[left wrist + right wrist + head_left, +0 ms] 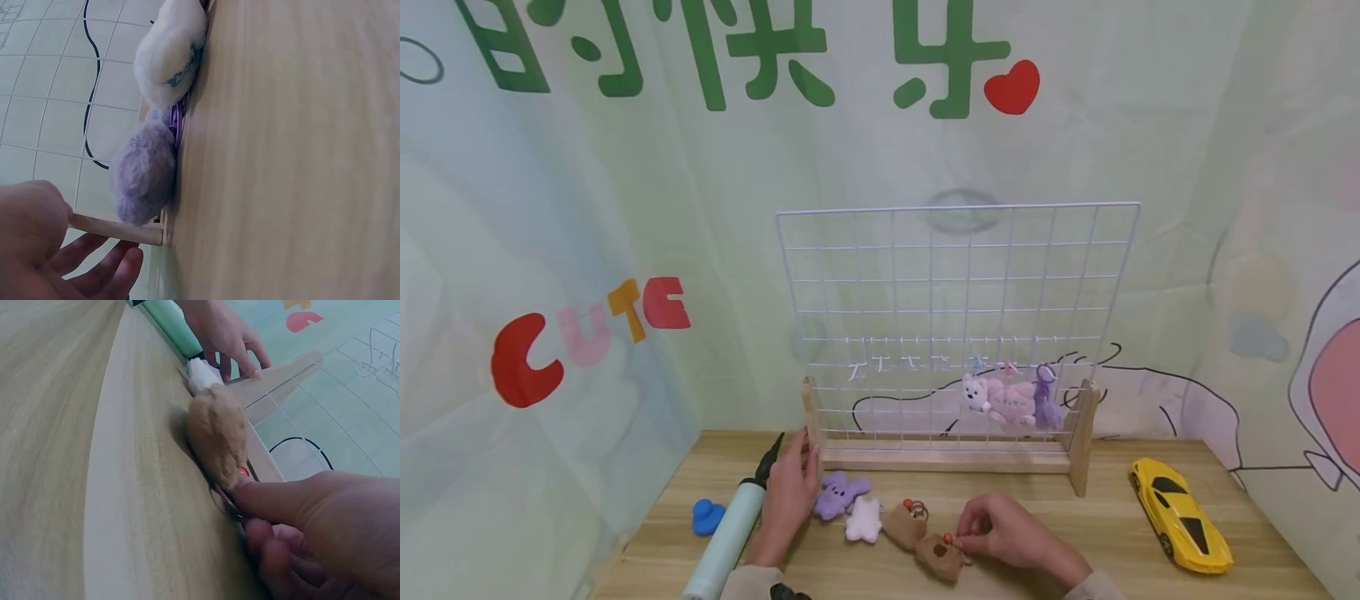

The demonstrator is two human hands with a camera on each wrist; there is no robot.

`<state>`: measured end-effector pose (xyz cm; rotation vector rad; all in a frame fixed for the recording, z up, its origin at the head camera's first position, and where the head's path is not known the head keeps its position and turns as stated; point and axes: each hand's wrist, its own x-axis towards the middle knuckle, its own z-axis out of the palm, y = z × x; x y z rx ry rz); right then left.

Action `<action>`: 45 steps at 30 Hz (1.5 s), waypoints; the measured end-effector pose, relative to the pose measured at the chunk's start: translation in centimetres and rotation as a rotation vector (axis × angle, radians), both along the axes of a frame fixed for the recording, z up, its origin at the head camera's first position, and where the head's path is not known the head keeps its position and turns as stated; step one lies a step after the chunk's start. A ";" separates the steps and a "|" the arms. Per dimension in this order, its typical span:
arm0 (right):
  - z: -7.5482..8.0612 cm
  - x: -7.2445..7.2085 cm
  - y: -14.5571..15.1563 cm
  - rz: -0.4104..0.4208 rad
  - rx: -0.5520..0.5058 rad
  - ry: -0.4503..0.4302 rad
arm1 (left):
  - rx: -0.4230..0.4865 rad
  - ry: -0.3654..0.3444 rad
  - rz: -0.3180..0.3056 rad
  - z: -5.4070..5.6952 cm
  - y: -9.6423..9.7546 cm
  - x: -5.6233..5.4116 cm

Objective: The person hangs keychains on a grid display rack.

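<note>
My left hand (788, 493) holds the left upright (119, 229) of the wooden stand, thumb on one side and fingers on the other. This stand bears a white wire grid rack (931, 283). At the front, my right hand (1006, 535) pinches the ring end of a brown plush keychain (938, 558), which lies by the table surface in the right wrist view. Another brown plush keychain (904, 527) lies right beside it. Further left are a white plush keychain (863, 520) and a purple plush keychain (838, 497), the purple one nearest my left hand.
On the rack's right side hang a white bear (975, 392), a pink plush (1011, 402) and a purple plush (1046, 400); several white hooks (882, 364) run leftward. A pale green pump (730, 537) and blue rubber duck (707, 517) lie left, a yellow toy car (1180, 515) right.
</note>
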<state>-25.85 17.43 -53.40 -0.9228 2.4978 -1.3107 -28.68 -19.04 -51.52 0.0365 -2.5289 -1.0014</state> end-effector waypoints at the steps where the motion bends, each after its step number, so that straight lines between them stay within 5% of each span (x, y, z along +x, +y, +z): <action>1: 0.0 0.0 0.1 -0.002 -0.015 -0.023 | 0.007 -0.002 -0.003 0.0 0.0 0.0; 7: -0.1 -0.3 1.1 0.001 -0.104 -0.114 | 0.035 -0.010 -0.018 0.3 0.2 0.2; 15: 0.7 -0.3 1.4 0.001 -0.081 -0.157 | 0.017 0.042 -0.009 0.2 0.2 0.1; 31: 2.4 1.1 1.4 0.010 0.102 -0.086 | 0.026 -0.005 -0.022 0.2 0.1 0.1; 39: 3.4 0.9 1.6 -0.133 -0.038 -0.185 | 0.030 -0.003 -0.026 0.2 0.0 -0.1; 45: 4.4 0.5 1.4 -0.253 -0.054 -0.093 | 0.035 0.014 -0.027 0.2 -0.1 0.0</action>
